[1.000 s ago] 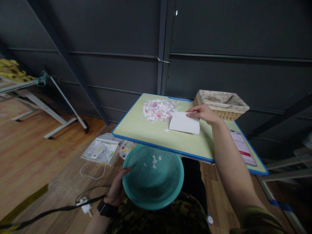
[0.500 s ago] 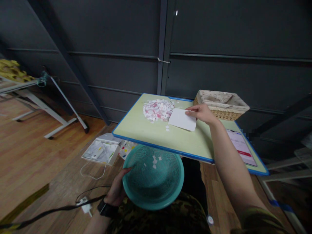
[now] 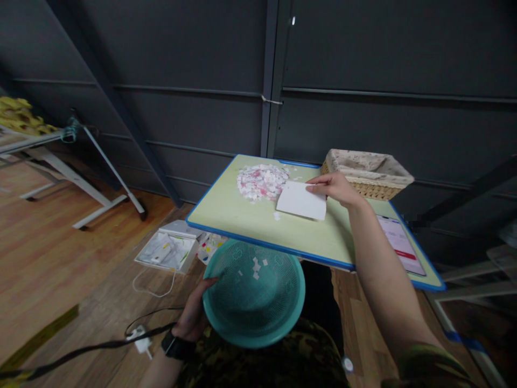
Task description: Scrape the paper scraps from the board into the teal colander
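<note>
My right hand pinches the upper right corner of a white card, held low over the pale yellow table with the blue rim. Left of the card, and close to its edge, lies a heap of small white and pink paper scraps. A couple of loose scraps sit by the card's lower left corner. Below the table's front edge, my left hand grips the left rim of a green plastic basin-shaped sieve, tilted on my lap. Several white scraps lie inside it.
A cloth-lined wicker basket stands at the table's back right. A phone lies at the right edge. On the floor to the left are an open white box with a cable and a white plug. Dark panels rise behind.
The white card has tilted slightly, its left edge and front edge shifting a little toward me. My left hand and the sieve have stayed in place.
</note>
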Motion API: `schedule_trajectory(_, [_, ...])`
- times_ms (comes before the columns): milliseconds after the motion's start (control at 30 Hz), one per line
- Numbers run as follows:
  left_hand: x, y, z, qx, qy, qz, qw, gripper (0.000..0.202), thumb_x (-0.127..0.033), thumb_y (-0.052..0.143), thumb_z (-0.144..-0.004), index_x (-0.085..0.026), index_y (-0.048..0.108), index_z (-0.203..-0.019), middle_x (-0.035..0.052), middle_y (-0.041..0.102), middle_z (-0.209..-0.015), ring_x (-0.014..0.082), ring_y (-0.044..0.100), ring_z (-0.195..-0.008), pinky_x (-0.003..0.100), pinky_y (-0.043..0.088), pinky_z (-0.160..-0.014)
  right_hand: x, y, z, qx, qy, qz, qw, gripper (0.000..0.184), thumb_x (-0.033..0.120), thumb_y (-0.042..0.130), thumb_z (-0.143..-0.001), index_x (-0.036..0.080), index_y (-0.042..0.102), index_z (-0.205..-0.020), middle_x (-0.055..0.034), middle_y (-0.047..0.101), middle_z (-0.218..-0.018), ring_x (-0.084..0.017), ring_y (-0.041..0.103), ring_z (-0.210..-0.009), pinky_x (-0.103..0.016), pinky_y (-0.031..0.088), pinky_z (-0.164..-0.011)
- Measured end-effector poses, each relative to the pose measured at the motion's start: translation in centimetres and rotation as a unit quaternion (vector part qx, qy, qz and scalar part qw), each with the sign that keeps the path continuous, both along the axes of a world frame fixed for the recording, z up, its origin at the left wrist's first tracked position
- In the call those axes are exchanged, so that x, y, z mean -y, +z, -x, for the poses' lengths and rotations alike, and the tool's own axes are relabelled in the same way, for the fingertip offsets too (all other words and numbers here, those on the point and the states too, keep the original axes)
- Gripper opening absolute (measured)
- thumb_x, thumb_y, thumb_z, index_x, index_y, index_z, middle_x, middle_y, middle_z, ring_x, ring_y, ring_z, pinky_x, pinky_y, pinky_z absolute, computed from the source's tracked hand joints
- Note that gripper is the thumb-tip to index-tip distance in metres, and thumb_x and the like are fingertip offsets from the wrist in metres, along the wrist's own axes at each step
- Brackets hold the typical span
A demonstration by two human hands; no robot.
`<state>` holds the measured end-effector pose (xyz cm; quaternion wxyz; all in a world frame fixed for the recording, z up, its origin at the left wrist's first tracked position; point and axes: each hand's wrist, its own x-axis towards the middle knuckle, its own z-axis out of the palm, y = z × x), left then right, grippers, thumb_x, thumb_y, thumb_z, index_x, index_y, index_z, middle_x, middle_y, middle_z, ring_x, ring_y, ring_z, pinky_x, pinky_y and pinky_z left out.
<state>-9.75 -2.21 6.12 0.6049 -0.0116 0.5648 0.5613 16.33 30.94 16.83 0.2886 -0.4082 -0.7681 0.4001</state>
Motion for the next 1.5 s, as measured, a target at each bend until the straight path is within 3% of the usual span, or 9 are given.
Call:
schedule_trajectory(167, [0.1,0.1,-0.1,-0.006,-0.001,-0.002,1.000,0.021,-0.022,0.062,-0.083,-0.011,0.073,-0.098,0.0082,0.081,-0.083,0.0265,0.076,-0.081,0.040,0.057,-0.087,0.1,0.0,0.1,0.016,0.023,0.020,0.999,0.033,0.039,0.080,-0.060,0.016,0.081,-0.084,-0.0066,0.073,-0.069,-0.016,0.058,-0.057,-0.026,0.043,-0.048])
schedule_trajectory(367, [0.0,0.2,-0.1,-0.008,0.001,0.000,1.000,0.020,-0.021,0.062,-0.083,-0.012,0.073,-0.098,0.0080,0.081,-0.085,0.0272,0.076,-0.086,0.039,0.056,-0.089,0.2,-0.1,0.4,0.000,-0.006,0.015,1.000,0.034,0.038,0.079,-0.060,0.014,0.080,-0.084,-0.0068,0.072,-0.068,-0.015,0.056,-0.055,-0.026,0.041,-0.046])
schedule_trajectory(600, [0.0,0.1,-0.2,0.005,0.001,-0.014,1.000,0.026,-0.021,0.063,-0.082,-0.008,0.072,-0.102,0.0112,0.081,-0.088,0.0285,0.076,-0.089,0.039,0.055,-0.091,0.1,0.0,0.3,-0.005,0.009,0.023,1.000,0.036,0.040,0.081,-0.057,0.015,0.080,-0.083,-0.0064,0.073,-0.069,-0.015,0.057,-0.056,-0.025,0.041,-0.047])
schedule_trajectory(733, [0.1,0.1,-0.3,-0.003,0.014,-0.020,1.000,0.028,-0.022,0.066,-0.079,-0.011,0.072,-0.104,0.0099,0.081,-0.092,0.0283,0.075,-0.094,0.038,0.055,-0.093,0.3,0.1,0.2,0.022,0.038,0.032,0.999,0.036,0.041,0.081,-0.059,0.016,0.080,-0.084,-0.0060,0.073,-0.068,-0.014,0.057,-0.054,-0.024,0.040,-0.046])
schedule_trajectory(1033, [0.1,0.4,-0.3,-0.007,0.002,-0.012,1.000,0.022,-0.021,0.066,-0.079,-0.011,0.073,-0.098,0.0101,0.081,-0.092,0.0289,0.074,-0.097,0.039,0.054,-0.092,0.6,0.3,0.2,0.032,0.072,0.037,0.996,0.035,0.043,0.081,-0.060,0.017,0.081,-0.083,-0.0052,0.074,-0.070,-0.013,0.056,-0.054,-0.023,0.040,-0.045])
schedule_trajectory(1200, [-0.1,0.7,-0.4,-0.003,0.002,-0.002,1.000,0.021,-0.022,0.064,-0.081,-0.011,0.073,-0.096,0.0099,0.081,-0.089,0.0282,0.075,-0.089,0.039,0.056,-0.088,0.8,0.4,0.2,0.030,0.081,0.042,0.995,0.037,0.044,0.081,-0.059,0.017,0.081,-0.086,-0.0060,0.075,-0.075,-0.014,0.059,-0.059,-0.024,0.043,-0.049])
schedule_trajectory(1500, [0.0,0.6,-0.2,0.013,-0.008,-0.028,0.999,0.042,-0.024,0.066,-0.080,-0.011,0.067,-0.120,0.0101,0.081,-0.096,0.0295,0.074,-0.094,0.041,0.054,-0.091,0.7,-0.2,1.1,0.024,0.047,0.002,0.999,0.037,0.043,0.078,-0.062,0.017,0.081,-0.087,-0.0054,0.074,-0.072,-0.015,0.057,-0.058,-0.025,0.042,-0.049])
